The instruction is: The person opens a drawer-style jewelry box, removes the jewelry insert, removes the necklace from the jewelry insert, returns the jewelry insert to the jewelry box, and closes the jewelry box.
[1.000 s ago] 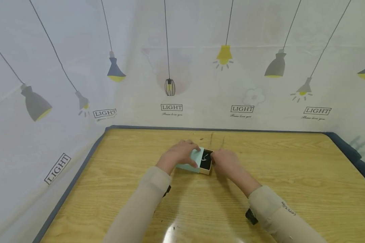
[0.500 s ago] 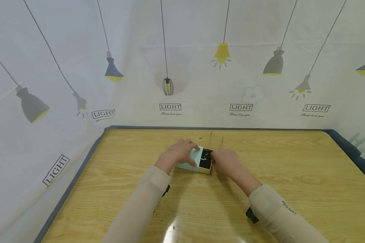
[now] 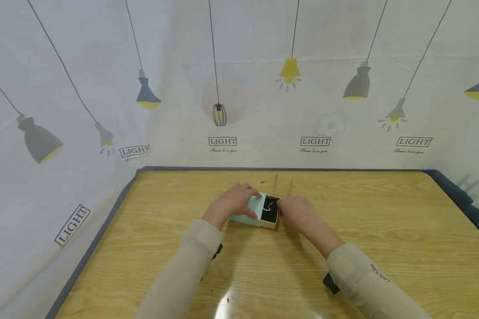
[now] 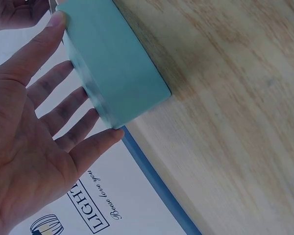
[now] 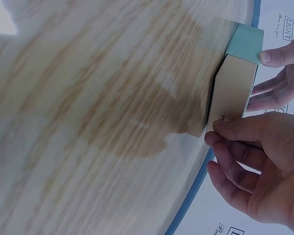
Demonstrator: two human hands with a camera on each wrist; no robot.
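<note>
A slide-out jewellery box lies on the table, its mint-green sleeve partly off a cream drawer. Black lining shows in the drawer, with a thin silvery piece of jewellery on it; its exact kind is too small to tell. My left hand holds the sleeve, thumb on the near side and fingers spread toward the far side. At the drawer's right end, my right hand pinches a small dark pull tab between thumb and forefinger. The other right fingers are loosely curled.
The wooden table has a dark blue edge. White cloth printed with lamps hangs behind it and on both sides. Small dark marks lie on the wood beyond the box.
The head view has shifted slightly. Both hands keep their hold on the box, and the drawer's opening looks nearly the same.
</note>
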